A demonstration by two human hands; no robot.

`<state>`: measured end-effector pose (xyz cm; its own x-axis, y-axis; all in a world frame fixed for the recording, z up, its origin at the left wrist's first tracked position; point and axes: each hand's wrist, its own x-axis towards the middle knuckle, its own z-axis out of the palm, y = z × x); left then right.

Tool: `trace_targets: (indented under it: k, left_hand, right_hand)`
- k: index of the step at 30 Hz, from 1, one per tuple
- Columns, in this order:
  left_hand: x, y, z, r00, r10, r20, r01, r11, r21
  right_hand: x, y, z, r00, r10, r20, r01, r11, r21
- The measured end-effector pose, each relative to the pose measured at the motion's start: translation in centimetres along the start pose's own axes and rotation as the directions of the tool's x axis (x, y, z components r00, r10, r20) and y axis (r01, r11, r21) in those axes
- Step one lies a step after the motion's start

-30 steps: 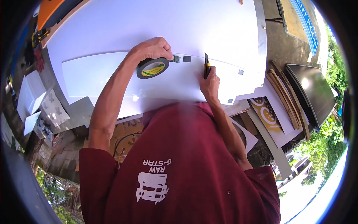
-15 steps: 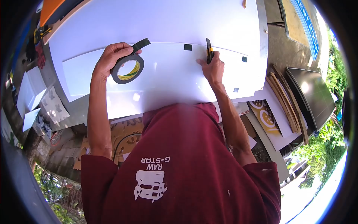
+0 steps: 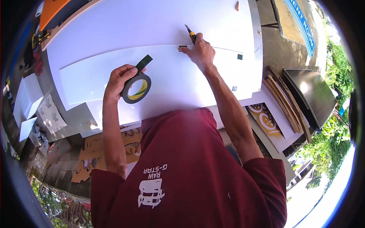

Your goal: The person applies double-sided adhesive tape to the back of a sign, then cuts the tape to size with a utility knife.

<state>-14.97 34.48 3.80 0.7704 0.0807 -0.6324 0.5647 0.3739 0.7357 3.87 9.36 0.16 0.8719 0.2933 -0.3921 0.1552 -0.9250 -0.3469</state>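
Note:
My left hand [image 3: 121,80] is closed on a roll of dark tape [image 3: 130,98] with a yellow-green inner core, and a short strip of tape [image 3: 143,63] sticks up past the thumb. In my right hand [image 3: 202,52] is a yellow-and-black utility knife [image 3: 192,36], its blade pointing up and left. The right thumb presses at a dark tape square [image 3: 183,46] near the far edge of a white panel [image 3: 99,79]; the thumb partly covers that square. Another dark square [image 3: 240,57] sits to the right on the panel, and a paler square [image 3: 234,88] lies nearer me.
Under the panel is a larger white sheet [image 3: 125,26]. Wooden strips [image 3: 287,102] and a dark glossy panel [image 3: 313,97] lean at the right, by a blue lettered sign [image 3: 303,24]. Cut-out brown cardboard [image 3: 91,155] lies below left.
My right hand has moved left and away from me, its thumb now on the tape square. My left hand has shifted right and slightly toward me with the tape roll.

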Motion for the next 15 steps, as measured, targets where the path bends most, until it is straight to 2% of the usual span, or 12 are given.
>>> trace_targets:
  k: [1,4,5,6,7,8,10,12,15]
  left_hand:
    - [-0.1,-0.4,0.4,1.0,-0.002,-0.013,0.002,1.0,0.009]
    - [-0.3,-1.2,1.2,1.0,0.018,0.011,-0.02,0.99,0.143]
    - [-0.4,-1.5,1.5,1.0,0.02,0.014,-0.022,0.985,0.171]
    - [-0.4,-1.7,1.8,0.998,0.034,0.044,-0.043,0.976,0.212]
    - [-0.6,-1.6,2.1,0.997,0.015,0.075,-0.033,0.969,0.245]
    - [-0.8,-1.4,2.5,0.994,-0.003,0.109,-0.028,0.96,0.277]
    - [-1.0,-1.8,3.1,0.988,-0.023,0.151,-0.027,0.945,0.326]
    - [-1.4,-1.7,3.5,0.981,-0.062,0.185,-0.018,0.916,0.401]
    - [-1.9,-2.6,4.0,0.967,-0.084,0.242,-0.017,0.921,0.388]
  right_hand:
    - [-0.6,0.1,-0.1,0.996,-0.058,-0.062,0.057,0.998,-0.018]
    - [-2.7,-0.6,0.0,0.995,0.086,-0.053,-0.07,0.966,0.251]
    - [-3.9,-0.4,-0.4,0.993,0.114,0.03,-0.114,0.866,0.487]
    - [-5.5,-0.5,-1.3,0.985,0.119,0.121,-0.17,0.707,0.687]
    - [-7.0,-0.3,-1.3,0.976,0.127,0.176,-0.217,0.626,0.75]
    - [-8.4,0.1,-0.7,0.978,0.048,0.201,-0.199,0.481,0.854]
    - [-10.8,0.3,-0.3,0.964,-0.009,0.267,-0.245,0.364,0.898]
    - [-12.8,-0.4,-0.8,0.935,0.036,0.352,-0.334,0.416,0.846]
    - [-14.4,-0.4,-0.2,0.89,0.031,0.454,-0.423,0.426,0.8]
